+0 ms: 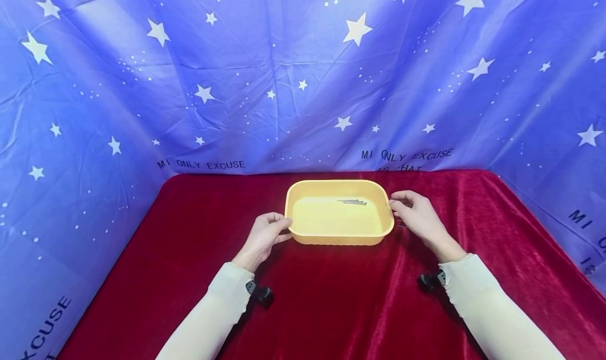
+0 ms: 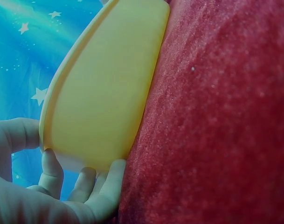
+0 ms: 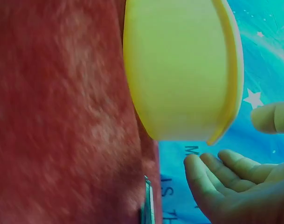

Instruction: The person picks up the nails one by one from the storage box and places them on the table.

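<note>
A yellow rectangular plastic tub [image 1: 338, 240] with rounded corners sits on the red cloth. Inside it, toward the back right, lie several thin metal nails [image 1: 352, 202]. At the tub's left end my left hand [image 1: 265, 236] holds on, thumb at the rim and fingertips against the outer wall below. My right hand [image 1: 416, 212] is beside the right end; in the right wrist view its fingers [image 3: 195, 177] are spread and a gap separates them from the tub. More nails [image 1: 401, 224] lie on the cloth under the right hand, partly hidden by it.
Dark red velvet [image 1: 331, 307] covers the table. Blue curtains [image 1: 265, 76] with white stars and lettering stand behind and on both sides. Each sleeve cuff carries a small black wrist device, one by the left wrist [image 1: 259, 292] and one by the right [image 1: 432, 280].
</note>
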A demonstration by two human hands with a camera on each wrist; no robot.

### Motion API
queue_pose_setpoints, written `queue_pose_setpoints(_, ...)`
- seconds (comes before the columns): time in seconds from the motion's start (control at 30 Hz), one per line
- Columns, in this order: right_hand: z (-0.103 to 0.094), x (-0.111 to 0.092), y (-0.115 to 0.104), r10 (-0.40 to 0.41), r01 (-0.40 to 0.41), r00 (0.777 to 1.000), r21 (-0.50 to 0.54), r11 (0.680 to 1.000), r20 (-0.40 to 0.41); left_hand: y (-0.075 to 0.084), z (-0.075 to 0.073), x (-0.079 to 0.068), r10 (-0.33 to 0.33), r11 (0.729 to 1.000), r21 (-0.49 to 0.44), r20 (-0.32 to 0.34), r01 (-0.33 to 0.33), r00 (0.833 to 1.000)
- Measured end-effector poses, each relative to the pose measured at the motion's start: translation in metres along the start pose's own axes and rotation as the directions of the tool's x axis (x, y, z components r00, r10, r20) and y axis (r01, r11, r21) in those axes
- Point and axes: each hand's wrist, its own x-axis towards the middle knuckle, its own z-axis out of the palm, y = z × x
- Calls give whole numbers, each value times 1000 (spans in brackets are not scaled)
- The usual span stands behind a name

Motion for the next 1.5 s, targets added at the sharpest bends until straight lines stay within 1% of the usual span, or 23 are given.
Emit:
queue_pose_setpoints(0.1, 2, 0, 2, 67, -72, 997, 125, 990, 44, 0, 1, 0, -2, 1000, 3, -1, 2, 1000)
queue_pose_setpoints(0.2, 4, -1, 5, 107, -119, 992, 186, 975, 70, 1, 1, 0, -4, 1000, 3, -1, 4, 1000)
queue_pose_setpoints(0.27, 6, -2, 6, 110, -124, 991, 209, 970, 77, 1, 2, 0, -4, 1000, -2, -2, 4, 1000)
queue_pose_setpoints(0.47, 12, -2, 8, 81, -97, 994, 235, 967, 76, 1, 2, -1, -3, 1000, -6, -3, 3, 1000)
queue_pose_setpoints(0.53, 13, -2, 9, 78, -95, 994, 235, 967, 81, 0, 2, -1, -3, 1000, -7, -2, 3, 1000)
queue_pose_setpoints(0.6, 14, -3, 11, 79, -102, 992, 258, 961, 98, -1, 2, -1, -1, 1000, -7, -1, 1, 1000)
queue_pose_setpoints(0.7, 14, -3, 13, 83, -124, 987, 321, 939, 137, -2, 1, 0, 0, 1000, 2, 1, 0, 1000)
queue_pose_setpoints(0.77, 14, -3, 13, 90, -141, 984, 373, 917, 151, -1, 0, 1, 1, 1000, 12, 1, -1, 1000)
queue_pose_setpoints(0.87, 14, -3, 12, 92, -155, 983, 434, 887, 161, -1, 0, 1, -2, 1000, 18, -1, 2, 1000)
queue_pose_setpoints(1.0, 13, -2, 12, 88, -167, 980, 499, 850, 177, -1, 0, 1, -9, 1000, 5, -5, 9, 1000)
queue_pose_setpoints(1.1, 13, -2, 13, 81, -167, 980, 533, 830, 181, -1, 1, 1, -8, 1000, -1, -6, 8, 1000)
queue_pose_setpoints(1.3, 13, -2, 14, 71, -155, 984, 574, 804, 166, -1, 1, 0, -8, 1000, -4, -6, 8, 1000)
queue_pose_setpoints(1.43, 12, -1, 17, 60, -156, 983, 613, 775, 174, -2, 1, 0, -9, 1000, -7, -6, 9, 1000)
queue_pose_setpoints(1.5, 11, -1, 20, 50, -160, 981, 635, 755, 188, -2, 1, 0, -5, 1000, -4, -6, 5, 1000)
